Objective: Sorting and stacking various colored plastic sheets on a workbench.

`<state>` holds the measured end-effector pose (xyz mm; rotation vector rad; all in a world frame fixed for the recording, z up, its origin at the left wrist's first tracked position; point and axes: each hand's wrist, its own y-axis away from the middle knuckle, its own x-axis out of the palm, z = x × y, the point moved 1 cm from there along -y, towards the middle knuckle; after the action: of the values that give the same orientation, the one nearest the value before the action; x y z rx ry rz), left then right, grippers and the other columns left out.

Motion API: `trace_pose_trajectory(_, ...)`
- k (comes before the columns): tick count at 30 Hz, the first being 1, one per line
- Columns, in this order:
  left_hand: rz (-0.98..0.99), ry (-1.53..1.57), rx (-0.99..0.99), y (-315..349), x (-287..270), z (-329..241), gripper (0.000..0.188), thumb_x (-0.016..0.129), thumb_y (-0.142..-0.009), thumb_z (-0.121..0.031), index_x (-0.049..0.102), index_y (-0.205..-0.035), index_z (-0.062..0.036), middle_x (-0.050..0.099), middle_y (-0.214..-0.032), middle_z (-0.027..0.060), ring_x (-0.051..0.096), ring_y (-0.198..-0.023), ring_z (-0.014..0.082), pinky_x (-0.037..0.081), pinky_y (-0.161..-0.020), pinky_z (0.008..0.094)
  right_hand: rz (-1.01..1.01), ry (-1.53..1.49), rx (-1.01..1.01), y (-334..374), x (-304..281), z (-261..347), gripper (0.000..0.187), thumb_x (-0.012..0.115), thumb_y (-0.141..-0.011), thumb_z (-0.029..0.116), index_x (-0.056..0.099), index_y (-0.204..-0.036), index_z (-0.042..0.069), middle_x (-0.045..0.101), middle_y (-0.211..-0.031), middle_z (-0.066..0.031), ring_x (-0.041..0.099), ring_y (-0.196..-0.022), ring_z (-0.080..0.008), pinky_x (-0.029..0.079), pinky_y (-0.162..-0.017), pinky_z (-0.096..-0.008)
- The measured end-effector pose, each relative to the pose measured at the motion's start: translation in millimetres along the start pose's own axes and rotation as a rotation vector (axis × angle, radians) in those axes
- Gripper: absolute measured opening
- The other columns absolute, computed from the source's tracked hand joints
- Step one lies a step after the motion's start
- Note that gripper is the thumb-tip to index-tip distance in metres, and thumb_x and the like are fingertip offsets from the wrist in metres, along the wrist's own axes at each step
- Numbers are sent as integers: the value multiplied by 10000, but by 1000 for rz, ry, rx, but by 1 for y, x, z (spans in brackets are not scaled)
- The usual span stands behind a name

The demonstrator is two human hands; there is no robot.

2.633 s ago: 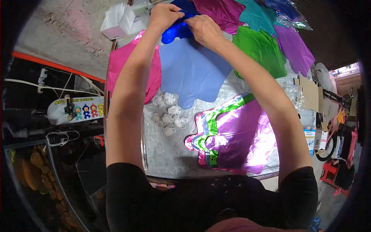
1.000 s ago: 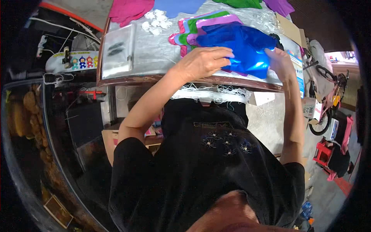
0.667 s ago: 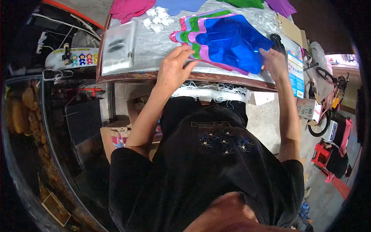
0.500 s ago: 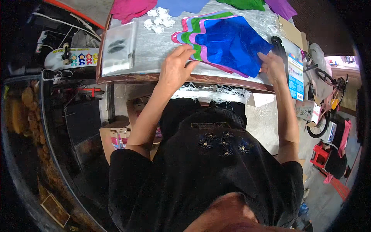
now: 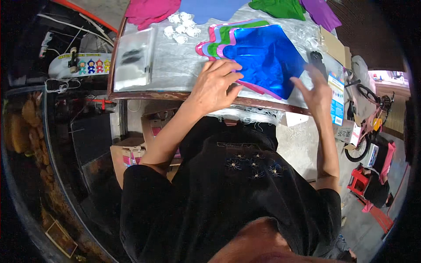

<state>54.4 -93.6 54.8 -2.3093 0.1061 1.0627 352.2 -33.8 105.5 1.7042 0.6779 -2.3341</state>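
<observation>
On the table lies a fanned stack of flat, shiny foil pieces, like deflated balloons with rounded lobes. A blue foil piece (image 5: 265,57) is on top; edges of pink, green (image 5: 213,48) and lilac ones show at its left. My left hand (image 5: 215,85) is over the lower left edge of the stack, fingertips at the blue foil, thumb apart and fingers loosely bent; nothing is gripped. At the right corner of the blue foil, my right hand (image 5: 316,92) is raised with thumb and fingers apart, its fingertips blurred by motion. It holds nothing.
Pink (image 5: 151,11), blue (image 5: 210,9), green (image 5: 278,8) and purple (image 5: 322,12) foil piles lie along the far side. White string bundles (image 5: 182,27) and a clear plastic bag (image 5: 133,59) are at the left. A black object (image 5: 316,61) and a cardboard box (image 5: 335,46) stand right.
My right hand has let go of the blue foil's right corner and opened. My left hand has moved right, onto the lower edge of the blue foil.
</observation>
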Motion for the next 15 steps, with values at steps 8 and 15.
trace_pose_trajectory(8,160,220,47,-60,-24,43,158,730,-865,-123,756,-990,-29,735,-1087,116,695,-1024,278,540,-897,381,216,-9,-217,7,28,-5,599,815,-781,336,638,-1249,5,596,-1378,-193,588,-1235,-379,458,-1055,-473)
trace_pose_trajectory(15,35,6,39,-218,-4,153,156,705,-875,-131,751,-968,-15,740,-1017,168,730,-898,322,576,-795,383,191,-70,-230,-31,-13,-11,550,798,-801,283,629,-1252,16,605,-1362,-178,593,-1214,-380,455,-1057,-482)
